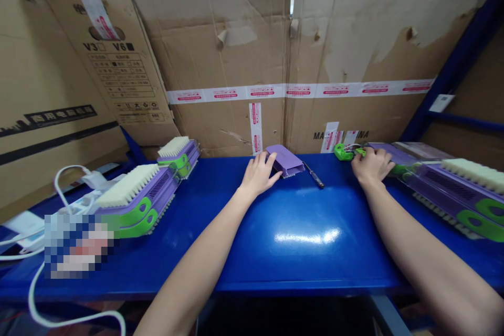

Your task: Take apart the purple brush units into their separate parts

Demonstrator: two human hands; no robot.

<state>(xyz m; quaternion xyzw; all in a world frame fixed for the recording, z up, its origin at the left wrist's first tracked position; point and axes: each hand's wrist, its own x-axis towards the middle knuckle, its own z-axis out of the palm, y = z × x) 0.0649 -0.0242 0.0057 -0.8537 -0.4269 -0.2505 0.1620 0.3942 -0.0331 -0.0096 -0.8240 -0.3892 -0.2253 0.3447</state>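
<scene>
My left hand (258,174) is at the left side of a purple plastic casing (289,160), its fingers apart and the thumb near the casing's lower edge. The casing lies on the table with its hollow end facing me. A dark, thin screwdriver-like tool (314,175) lies just right of it. My right hand (372,164) is farther right, its fingers bent down over a small green plastic piece (359,152). Another green plastic part (344,152) with thin wires sits left of those fingers. Purple parts behind my right hand are partly hidden.
Purple-and-green units with cream bristles stand at the right (452,184) and left (137,199) of the blue table (291,268), with a smaller unit (179,156) behind. White cables (59,184) and a power strip crowd the left edge. Cardboard walls (220,52) enclose the back.
</scene>
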